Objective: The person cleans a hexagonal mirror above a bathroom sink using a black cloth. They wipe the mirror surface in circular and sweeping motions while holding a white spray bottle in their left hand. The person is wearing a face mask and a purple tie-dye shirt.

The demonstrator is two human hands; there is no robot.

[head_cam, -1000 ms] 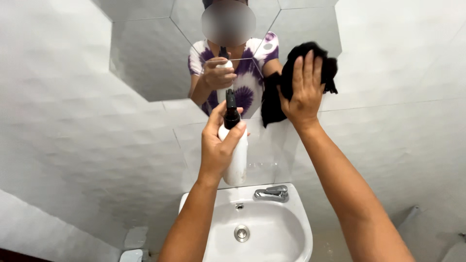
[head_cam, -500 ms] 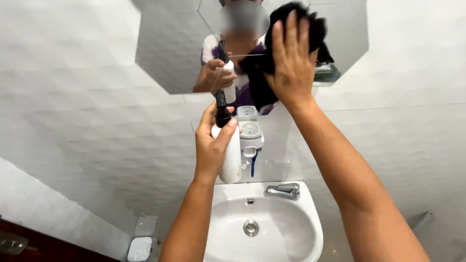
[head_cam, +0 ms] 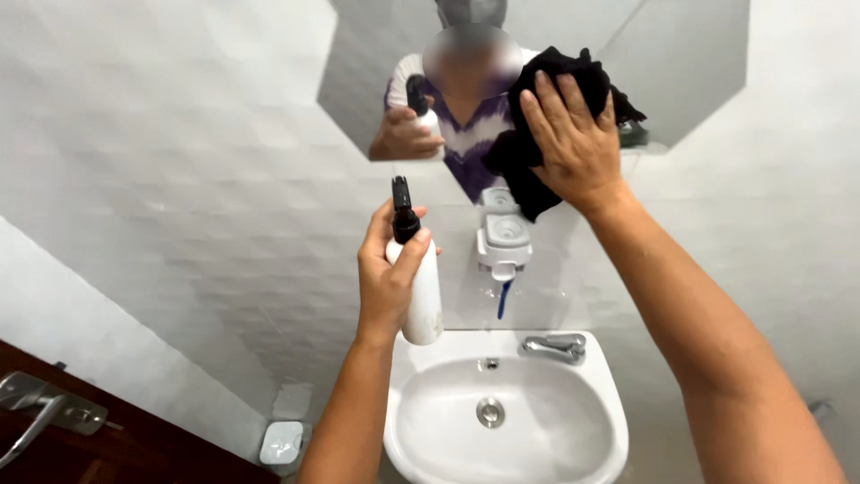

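The left hand [head_cam: 387, 278] is wrapping its grip closed around a smooth white plastic spray bottle [head_cam: 421, 300], a slim cylinder topped by a black trigger nozzle [head_cam: 401, 208] that is pointing up toward the wall. The thumb is lying across the front of the bottle just under the nozzle. The right hand [head_cam: 571, 143] is pressing flat, fingers spread, on a soft, crumpled black cloth [head_cam: 546, 108], pinning it against the glossy mirror [head_cam: 681, 63] rather than clenching it. The mirror is cut in angular, hexagon-like panels, and its lower edge is running just under the cloth.

The bottle is hanging in free air above the left rim of the rounded white ceramic sink [head_cam: 596, 448], well apart from the mirror and the cloth. A chrome tap [head_cam: 555, 346] is sitting at the sink's back edge, and a white wall-mounted holder [head_cam: 503, 240] is hanging just below the cloth, with a blue handle dangling under it. The wall tiles [head_cam: 179, 179] are showing a faint dimpled relief. A dark wooden door with a metal lever handle [head_cam: 40, 408] is closing off the lower left corner.

Compared with half a second ago, the cloth hand is sitting lower and further right on the mirror, while the bottle is being held much as before.
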